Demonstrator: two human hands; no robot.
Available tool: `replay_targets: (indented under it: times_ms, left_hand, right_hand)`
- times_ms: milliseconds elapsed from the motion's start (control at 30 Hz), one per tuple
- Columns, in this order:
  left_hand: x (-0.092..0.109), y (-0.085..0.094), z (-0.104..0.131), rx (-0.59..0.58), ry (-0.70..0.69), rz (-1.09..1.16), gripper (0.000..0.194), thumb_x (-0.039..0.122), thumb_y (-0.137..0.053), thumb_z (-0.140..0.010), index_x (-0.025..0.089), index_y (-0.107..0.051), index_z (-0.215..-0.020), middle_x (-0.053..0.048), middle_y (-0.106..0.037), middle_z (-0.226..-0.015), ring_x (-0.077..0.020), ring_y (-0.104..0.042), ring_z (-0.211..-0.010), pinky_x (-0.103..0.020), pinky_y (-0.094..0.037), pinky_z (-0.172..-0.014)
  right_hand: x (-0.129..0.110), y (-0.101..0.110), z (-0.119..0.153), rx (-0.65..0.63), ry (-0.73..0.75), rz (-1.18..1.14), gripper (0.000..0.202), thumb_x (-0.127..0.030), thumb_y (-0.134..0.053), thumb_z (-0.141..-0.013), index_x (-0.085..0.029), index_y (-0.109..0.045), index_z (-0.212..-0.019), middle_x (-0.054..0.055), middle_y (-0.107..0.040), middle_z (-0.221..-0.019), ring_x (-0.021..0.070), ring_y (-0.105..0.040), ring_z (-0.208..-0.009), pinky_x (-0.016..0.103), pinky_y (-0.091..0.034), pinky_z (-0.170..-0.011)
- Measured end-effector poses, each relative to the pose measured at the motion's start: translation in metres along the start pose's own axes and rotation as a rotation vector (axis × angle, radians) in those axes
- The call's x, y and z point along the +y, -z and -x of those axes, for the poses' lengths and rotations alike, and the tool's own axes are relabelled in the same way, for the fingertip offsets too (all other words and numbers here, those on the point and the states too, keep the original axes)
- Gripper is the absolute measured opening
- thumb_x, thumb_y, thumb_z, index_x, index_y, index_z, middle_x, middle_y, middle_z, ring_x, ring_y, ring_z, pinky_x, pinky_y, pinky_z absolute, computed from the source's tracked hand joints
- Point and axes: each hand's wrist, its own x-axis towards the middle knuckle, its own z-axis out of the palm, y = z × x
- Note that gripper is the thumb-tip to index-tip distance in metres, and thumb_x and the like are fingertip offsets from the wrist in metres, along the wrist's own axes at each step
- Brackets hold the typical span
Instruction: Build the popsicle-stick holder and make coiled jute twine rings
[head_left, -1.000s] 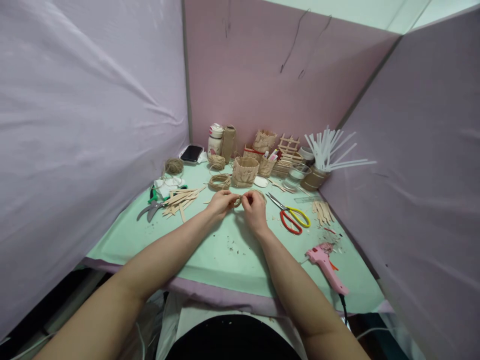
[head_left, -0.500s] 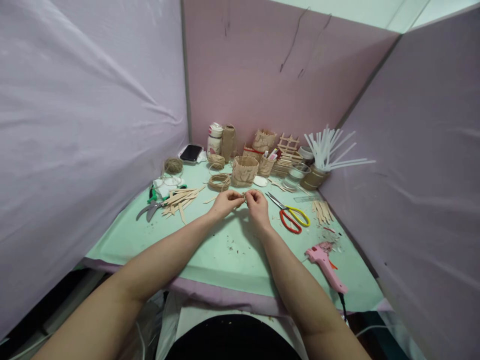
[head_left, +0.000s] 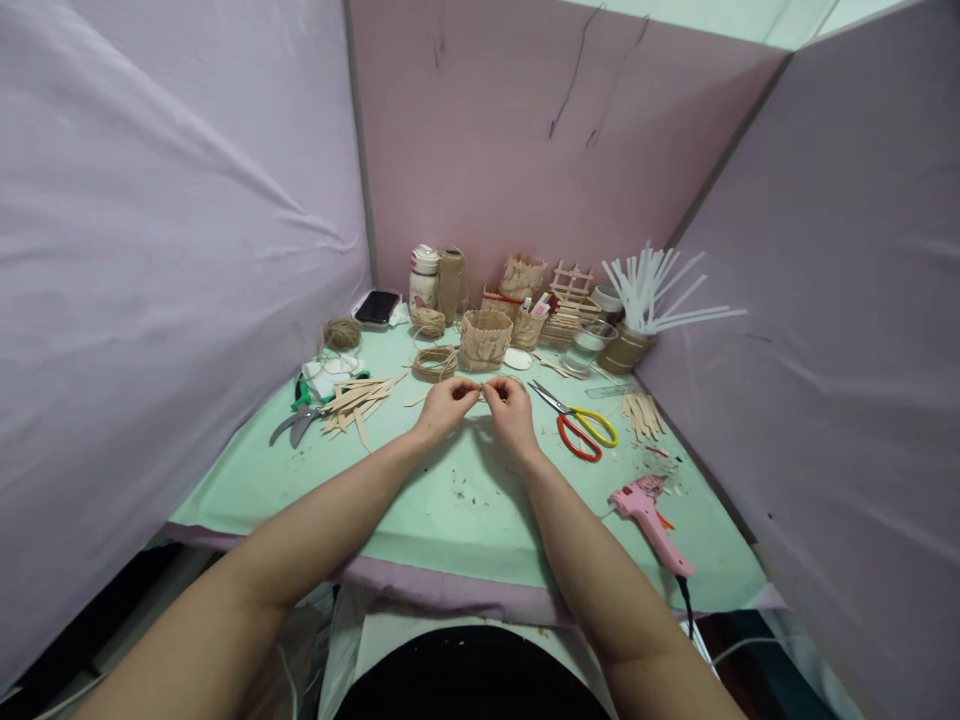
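Note:
My left hand [head_left: 448,407] and my right hand [head_left: 511,411] meet fingertip to fingertip over the middle of the green-covered table [head_left: 442,535]. Both are closed in a pinch; a thin strand seems to lie between them, too small to make out. Just behind them stand a bark-textured round container [head_left: 486,342] and a coil of twine [head_left: 435,364]. Scissors with red and yellow handles [head_left: 577,420] lie open to the right of my right hand.
Wooden sticks [head_left: 358,405] and pruning shears [head_left: 298,423] lie at left. A pink glue gun [head_left: 652,525] rests at right, its cord over the front edge. A clear cup [head_left: 589,348], white glue sticks [head_left: 649,290] and a bottle [head_left: 424,280] stand at the back.
My fingertips have come closer together, hiding more of the small thing between them. The whole view has shifted slightly.

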Motion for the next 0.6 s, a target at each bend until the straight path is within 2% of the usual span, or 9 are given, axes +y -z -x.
replay_targets:
  times_ms: [133, 300, 400, 600]
  left_hand:
    - [-0.001, 0.001, 0.0, -0.007, -0.037, -0.051, 0.01, 0.024, -0.063, -0.072, 0.016, -0.068, -0.075, -0.003, -0.064, -0.074, -0.0156, -0.055, -0.07, -0.027, -0.042, -0.071]
    - [0.002, 0.002, 0.001, 0.042, -0.213, -0.3, 0.009, 0.017, -0.06, -0.074, 0.019, -0.066, -0.069, -0.005, -0.06, -0.074, -0.0186, -0.051, -0.078, -0.029, -0.039, -0.08]
    - [0.002, 0.001, 0.0, 0.029, -0.208, -0.356, 0.012, 0.015, -0.057, -0.076, 0.019, -0.065, -0.068, -0.005, -0.06, -0.075, -0.0189, -0.051, -0.076, -0.03, -0.039, -0.078]
    - [0.001, 0.003, -0.004, -0.021, -0.142, -0.292, 0.01, 0.017, -0.059, -0.074, 0.017, -0.066, -0.067, -0.004, -0.063, -0.071, -0.0163, -0.052, -0.07, -0.027, -0.039, -0.07]
  right_hand:
    - [0.005, -0.001, -0.002, -0.031, -0.049, -0.011, 0.018, -0.037, -0.054, -0.075, -0.02, -0.056, -0.071, 0.001, -0.057, -0.069, 0.0154, -0.049, -0.067, 0.028, -0.039, -0.065]
    - [0.016, -0.007, -0.003, -0.12, -0.271, -0.2, 0.02, -0.039, -0.057, -0.07, -0.022, -0.05, -0.065, -0.004, -0.044, -0.056, 0.0125, -0.04, -0.054, 0.027, -0.034, -0.054]
    - [0.015, -0.01, -0.001, -0.14, -0.354, -0.382, 0.024, -0.04, -0.062, -0.066, -0.022, -0.047, -0.061, -0.006, -0.038, -0.054, 0.0099, -0.034, -0.049, 0.026, -0.029, -0.049]
    - [0.006, -0.004, -0.004, -0.157, -0.364, -0.57, 0.03, -0.04, -0.068, -0.057, -0.021, -0.046, -0.057, -0.005, -0.038, -0.055, 0.0084, -0.033, -0.05, 0.024, -0.029, -0.048]
